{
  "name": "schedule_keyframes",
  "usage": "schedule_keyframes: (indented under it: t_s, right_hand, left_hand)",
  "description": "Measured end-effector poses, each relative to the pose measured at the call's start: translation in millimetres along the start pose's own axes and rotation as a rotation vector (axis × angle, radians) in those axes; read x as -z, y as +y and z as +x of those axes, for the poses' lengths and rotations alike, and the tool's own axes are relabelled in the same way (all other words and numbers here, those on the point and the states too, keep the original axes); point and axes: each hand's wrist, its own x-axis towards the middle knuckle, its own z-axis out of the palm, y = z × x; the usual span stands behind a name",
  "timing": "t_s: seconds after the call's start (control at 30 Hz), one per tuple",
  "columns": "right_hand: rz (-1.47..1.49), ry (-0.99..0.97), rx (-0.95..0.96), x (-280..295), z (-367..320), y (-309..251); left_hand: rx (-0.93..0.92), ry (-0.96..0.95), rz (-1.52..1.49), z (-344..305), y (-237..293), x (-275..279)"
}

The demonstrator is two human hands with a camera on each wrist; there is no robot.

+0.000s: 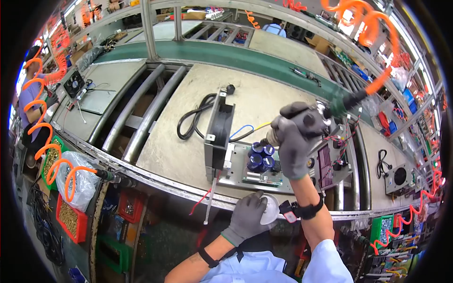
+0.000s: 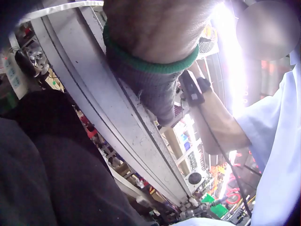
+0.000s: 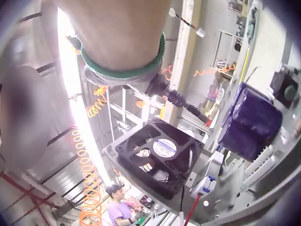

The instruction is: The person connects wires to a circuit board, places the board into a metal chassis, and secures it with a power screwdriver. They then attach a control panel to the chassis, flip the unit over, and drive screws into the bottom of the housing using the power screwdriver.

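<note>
In the head view the gloved right hand point(image 1: 293, 144) grips a power driver point(image 1: 272, 138), its tip end near several blue capacitors point(image 1: 255, 162) on a circuit board point(image 1: 262, 178). From the right wrist, the dark driver point(image 3: 175, 98) points toward the purple-blue capacitors point(image 3: 251, 122), beside a black fan point(image 3: 162, 155). The gloved left hand point(image 1: 246, 218) holds a round whitish dish point(image 1: 271, 210) at the bench's front edge. The left wrist view shows that glove's cuff point(image 2: 155, 87) beside the metal rail point(image 2: 108, 110); its fingers are hidden there.
A fan in an upright metal frame point(image 1: 219, 129) stands left of the board, with a black cable point(image 1: 188, 123) behind it. Purple heatsink fins point(image 1: 325, 167) lie to the right. Metal rollers point(image 1: 155, 113) flank the work plate. Orange coiled hose point(image 1: 377, 85) hangs at the right.
</note>
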Motion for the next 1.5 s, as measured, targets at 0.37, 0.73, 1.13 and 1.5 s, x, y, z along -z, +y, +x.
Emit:
schedule_keyframes:
  t_s: [0.37,0.73,1.13,1.5]
  right_hand:
    - [-0.287,-0.125,0.003,-7,23,82]
    - [-0.339,-0.144,0.026,-6,27,83]
    - [-0.185,-0.030,-0.330,-107,175,34]
    - [-0.650,0.161,-0.186,-14,396,81]
  left_hand:
    - [0.025,-0.029,-0.008,-3,-3,3]
    - [0.014,-0.033,-0.021,-2,-4,2]
    - [0.010,-0.066,0.024,4,6,12]
    - [0.137,-0.136,-0.027,0,10,8]
